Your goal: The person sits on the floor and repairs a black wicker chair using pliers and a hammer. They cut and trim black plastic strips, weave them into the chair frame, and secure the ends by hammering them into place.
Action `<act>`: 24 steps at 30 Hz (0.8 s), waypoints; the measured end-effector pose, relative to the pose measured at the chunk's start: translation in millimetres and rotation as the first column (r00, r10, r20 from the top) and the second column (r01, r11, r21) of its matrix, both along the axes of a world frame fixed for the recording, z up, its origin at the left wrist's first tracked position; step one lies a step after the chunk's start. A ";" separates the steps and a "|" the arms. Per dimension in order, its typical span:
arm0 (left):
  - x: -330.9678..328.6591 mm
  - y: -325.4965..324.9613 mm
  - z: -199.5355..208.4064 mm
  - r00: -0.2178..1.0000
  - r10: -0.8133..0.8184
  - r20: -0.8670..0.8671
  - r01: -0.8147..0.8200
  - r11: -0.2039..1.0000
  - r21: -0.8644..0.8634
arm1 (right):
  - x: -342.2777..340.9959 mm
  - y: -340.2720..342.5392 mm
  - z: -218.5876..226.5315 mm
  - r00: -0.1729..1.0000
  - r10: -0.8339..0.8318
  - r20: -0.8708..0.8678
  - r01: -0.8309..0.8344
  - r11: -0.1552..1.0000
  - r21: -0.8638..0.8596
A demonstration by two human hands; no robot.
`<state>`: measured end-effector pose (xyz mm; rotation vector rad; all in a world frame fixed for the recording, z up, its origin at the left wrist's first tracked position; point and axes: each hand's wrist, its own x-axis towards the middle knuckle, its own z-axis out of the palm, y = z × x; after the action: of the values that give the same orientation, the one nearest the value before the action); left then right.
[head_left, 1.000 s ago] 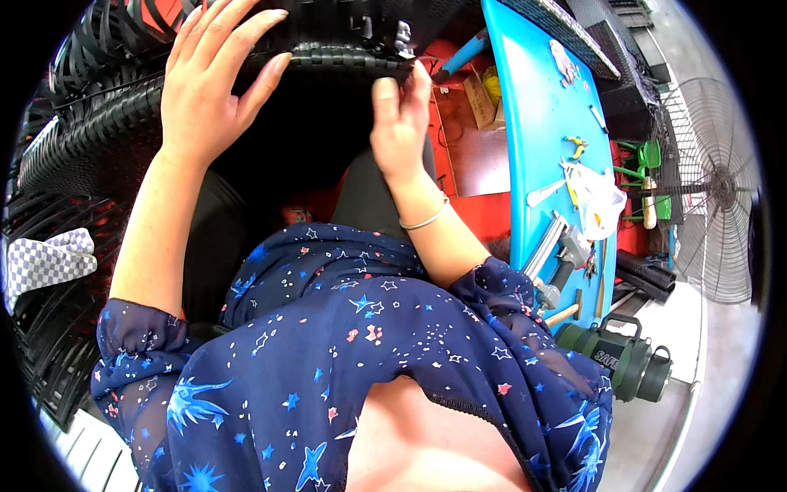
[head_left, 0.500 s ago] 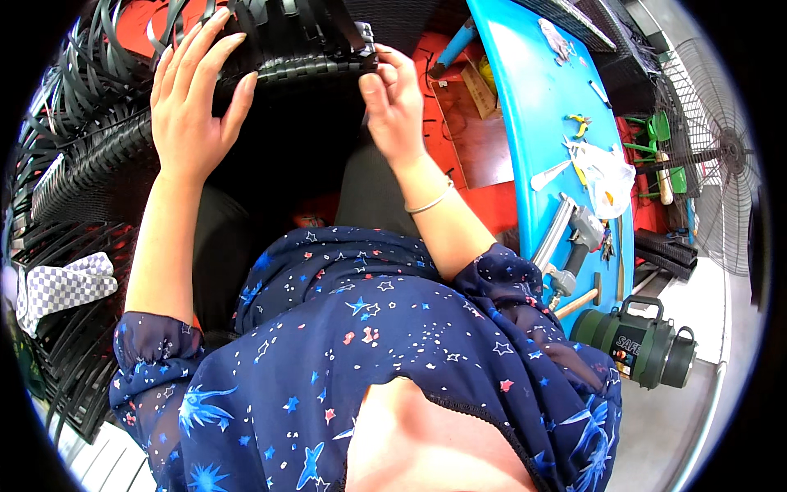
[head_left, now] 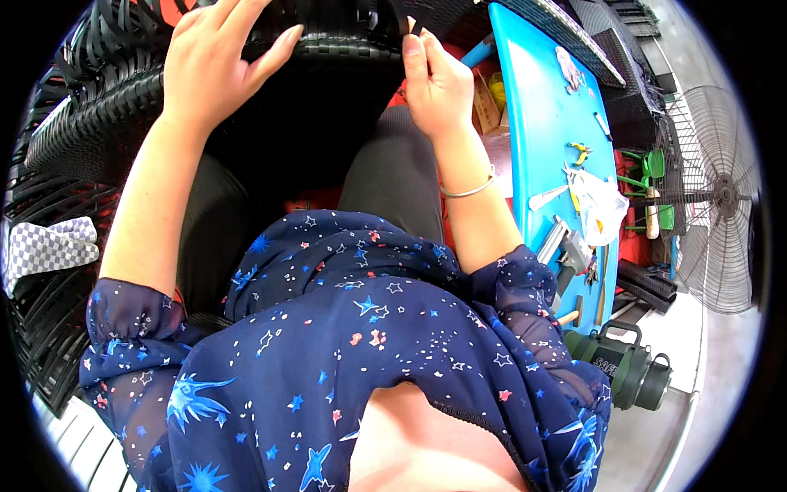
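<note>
A black woven piece of flat plastic strips point(head_left: 344, 47) spans the top of the view, over my lap. My left hand point(head_left: 215, 70) lies on its left part, fingers stretched and thumb apart; the fingertips run out of the picture. At its right end my right hand point(head_left: 440, 88) is closed, with thumb and forefinger pinched on a dark strip point(head_left: 416, 28). Most of that strip is hidden by the fingers and the upper edge. Below the woven rim, the dark space between my knees shows little detail.
On my right stands a blue table point(head_left: 525, 107) with yellow-handled pliers point(head_left: 580, 153), a plastic bag point(head_left: 602, 213) and a nail gun point(head_left: 576, 252). A large fan point(head_left: 721, 193) and a green jug point(head_left: 627, 369) are beyond. Loose black strips point(head_left: 49, 320) and a checked cloth point(head_left: 53, 250) lie left.
My right hand has moved right and slightly farther away, and now pinches a strip end at the rim. My left hand has slid farther away and a little right. The view has shifted slightly.
</note>
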<state>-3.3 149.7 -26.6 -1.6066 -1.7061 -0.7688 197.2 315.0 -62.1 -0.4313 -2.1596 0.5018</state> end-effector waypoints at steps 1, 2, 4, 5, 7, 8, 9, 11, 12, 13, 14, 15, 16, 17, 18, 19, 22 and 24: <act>2.3 1.9 7.7 1.000 0.029 0.000 -0.029 0.999 -0.033 | -1.9 1.9 -3.6 0.997 -0.025 -0.068 0.034 0.989 0.141; 2.2 3.8 10.7 1.000 0.026 0.006 -0.026 0.998 -0.057 | -5.0 4.7 -6.0 0.990 -0.039 -0.139 0.076 0.958 0.275; -1.4 8.4 13.7 0.999 0.031 0.022 -0.029 0.995 -0.100 | -9.4 9.8 -0.1 0.972 0.012 -0.234 0.061 0.951 0.303; -1.4 11.2 19.1 0.998 0.041 0.049 -0.034 0.990 -0.135 | -9.0 6.7 2.7 0.970 0.058 -0.236 -0.001 0.972 0.236; -2.0 18.6 24.8 0.992 0.097 0.081 -0.076 0.970 -0.232 | -6.9 6.7 5.6 0.960 0.097 -0.262 -0.048 0.981 0.188; -4.1 21.4 24.5 0.987 0.125 0.096 -0.094 0.956 -0.279 | -5.4 7.6 6.8 0.965 0.106 -0.242 -0.057 0.978 0.201; -6.4 24.1 21.3 0.985 0.154 0.080 -0.127 0.954 -0.271 | -3.6 8.8 8.1 0.968 0.113 -0.226 -0.064 0.975 0.212; -7.3 25.5 20.7 0.991 0.086 0.106 -0.060 0.972 -0.227 | -3.8 11.7 9.0 0.961 0.144 -0.236 -0.083 0.965 0.250; -6.8 26.1 21.2 0.992 0.048 0.113 -0.024 0.978 -0.205 | -3.5 13.6 9.2 0.967 0.143 -0.209 -0.089 0.964 0.250; -5.6 25.8 21.6 0.989 0.066 0.133 -0.037 0.977 -0.210 | -1.9 15.9 10.4 0.973 0.141 -0.181 -0.093 0.964 0.249; -3.6 25.0 22.2 0.985 0.082 0.153 -0.048 0.975 -0.215 | -0.1 18.3 11.9 0.979 0.136 -0.153 -0.096 0.964 0.249; -2.7 24.7 23.7 0.981 0.100 0.168 -0.061 0.973 -0.224 | -0.6 20.6 14.4 0.982 0.137 -0.126 -0.103 0.963 0.248; -4.1 26.1 22.7 0.985 0.089 0.145 -0.060 0.978 -0.198 | -1.3 23.1 18.2 0.986 0.137 -0.100 -0.109 0.963 0.246; -7.0 28.1 19.6 0.989 0.078 0.122 -0.057 0.984 -0.171 | -1.7 24.9 21.7 0.988 0.136 -0.073 -0.114 0.963 0.245; -10.0 30.0 18.5 0.993 0.068 0.094 -0.054 0.988 -0.144 | -3.3 25.3 25.2 0.986 0.152 -0.070 -0.135 0.969 0.209; -10.9 31.5 19.3 0.990 0.085 0.116 -0.064 0.982 -0.178 | -5.0 25.2 28.4 0.983 0.170 -0.068 -0.156 0.973 0.173; -14.0 41.1 21.3 0.982 0.115 0.149 -0.076 0.967 -0.242 | -11.2 32.5 23.5 0.980 0.152 -0.131 -0.144 0.987 0.074; -23.7 56.6 17.0 0.985 0.111 0.129 -0.076 0.967 -0.245 | -14.8 59.3 8.5 0.976 0.169 -0.135 -0.173 0.985 -0.019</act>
<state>-27.0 206.3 -9.6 -1.6475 -2.0277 -0.6646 182.4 374.3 -53.6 -0.2225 -2.0723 0.6419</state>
